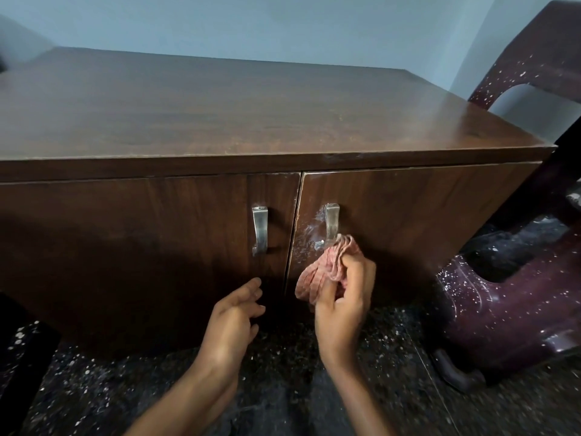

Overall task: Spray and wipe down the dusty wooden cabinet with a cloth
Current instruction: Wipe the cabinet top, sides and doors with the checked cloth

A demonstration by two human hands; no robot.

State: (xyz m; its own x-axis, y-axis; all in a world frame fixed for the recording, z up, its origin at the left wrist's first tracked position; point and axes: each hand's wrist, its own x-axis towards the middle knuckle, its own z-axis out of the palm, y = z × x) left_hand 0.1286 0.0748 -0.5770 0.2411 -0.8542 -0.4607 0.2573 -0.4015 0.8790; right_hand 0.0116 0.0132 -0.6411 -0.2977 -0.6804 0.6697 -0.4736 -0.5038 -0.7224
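Wipe step: your right grip (342, 306) clutches the bunched cloth (327, 269) at the foot of the right door handle (330, 221), centre frame, on the cabinet (220, 114). Left grip (232, 316) is loose and holds nothing. Likely next: scrub the white smear (309, 225) just left of the handle.

My right hand (344, 297), its forearm reaching up from below, bunches a cloth (317, 272) between curled fingers and thumb. My left hand (234, 313) hovers just beside it, fingers loosely curled, holding nothing. Both forearms bare.
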